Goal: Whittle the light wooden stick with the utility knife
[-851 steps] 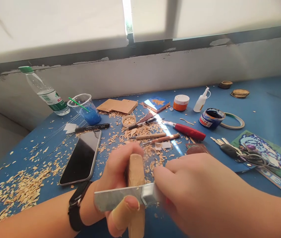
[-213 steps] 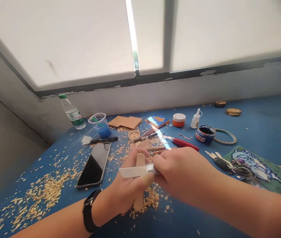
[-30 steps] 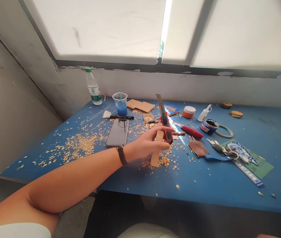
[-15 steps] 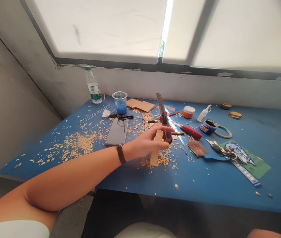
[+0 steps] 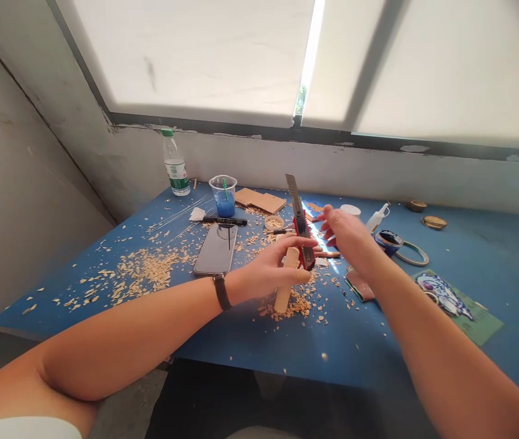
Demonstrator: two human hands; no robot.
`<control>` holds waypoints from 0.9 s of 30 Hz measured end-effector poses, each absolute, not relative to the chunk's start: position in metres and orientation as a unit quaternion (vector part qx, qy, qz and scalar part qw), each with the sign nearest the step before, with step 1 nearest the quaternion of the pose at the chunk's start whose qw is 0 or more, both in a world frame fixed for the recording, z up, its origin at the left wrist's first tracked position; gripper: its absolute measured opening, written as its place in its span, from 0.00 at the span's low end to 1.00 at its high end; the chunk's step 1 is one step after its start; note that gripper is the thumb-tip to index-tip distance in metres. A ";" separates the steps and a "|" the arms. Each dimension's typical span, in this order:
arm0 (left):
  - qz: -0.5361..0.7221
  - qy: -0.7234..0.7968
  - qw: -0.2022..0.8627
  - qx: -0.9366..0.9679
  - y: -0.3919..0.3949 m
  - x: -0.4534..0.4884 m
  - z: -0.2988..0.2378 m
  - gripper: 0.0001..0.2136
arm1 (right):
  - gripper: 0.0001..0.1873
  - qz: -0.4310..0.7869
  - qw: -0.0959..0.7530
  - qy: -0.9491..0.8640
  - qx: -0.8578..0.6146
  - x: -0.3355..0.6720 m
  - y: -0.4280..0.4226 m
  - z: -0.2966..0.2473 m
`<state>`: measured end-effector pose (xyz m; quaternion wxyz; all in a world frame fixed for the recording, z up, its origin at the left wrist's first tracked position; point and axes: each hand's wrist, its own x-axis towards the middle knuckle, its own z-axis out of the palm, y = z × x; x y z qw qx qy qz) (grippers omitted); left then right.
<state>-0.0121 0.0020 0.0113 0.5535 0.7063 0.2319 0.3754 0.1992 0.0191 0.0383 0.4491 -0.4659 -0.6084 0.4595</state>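
Note:
My left hand [image 5: 274, 263], with a dark band on the wrist, holds a red and black utility knife [image 5: 304, 235] with its long blade out and pointing up. The same hand also grips a small pale block of wood [image 5: 283, 299], which slants down over a heap of wood shavings [image 5: 302, 303]. My right hand [image 5: 344, 231] hovers just right of the knife. Its fingers are loosely bent and apart, and nothing shows in them. A folded piece of sandpaper [image 5: 358, 285] lies below the right wrist.
On the blue table [image 5: 250, 341] stand a water bottle [image 5: 177, 171], a cup of blue liquid [image 5: 224, 198] and a glue bottle [image 5: 378, 216]. A phone [image 5: 214, 250] and marker [image 5: 225, 221] lie left. Farther right are an open jar [image 5: 388, 242] and tape roll [image 5: 412, 253].
My right hand has come in from the lower right and reached up beside the knife, covering the red-handled tool. My left hand keeps its hold on the knife and wood. The view has shifted slightly.

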 end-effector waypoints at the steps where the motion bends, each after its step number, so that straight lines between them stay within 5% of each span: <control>1: 0.381 0.235 0.536 0.715 0.003 -0.013 0.012 0.25 | 0.17 0.478 0.436 -0.609 -0.458 0.195 0.019 0.037; 5: 0.385 0.247 0.474 0.752 0.005 -0.014 0.019 0.19 | 0.24 0.551 0.397 -0.606 -0.413 0.182 0.016 0.030; 10: 0.356 0.268 0.391 0.805 -0.001 -0.012 0.028 0.16 | 0.19 0.572 0.438 -0.569 -0.396 0.180 0.011 0.030; 14: 0.303 0.254 0.319 0.862 -0.004 -0.008 0.026 0.29 | 0.12 0.586 0.464 -0.517 -0.417 0.178 0.004 0.031; 20: 0.302 0.212 0.372 0.852 -0.007 0.000 0.016 0.36 | 0.07 0.621 0.472 -0.451 -0.434 0.177 -0.003 0.035; 27: 0.395 0.294 0.442 0.750 0.000 -0.001 0.015 0.35 | 0.12 0.564 0.542 -0.447 -0.433 0.176 -0.003 0.038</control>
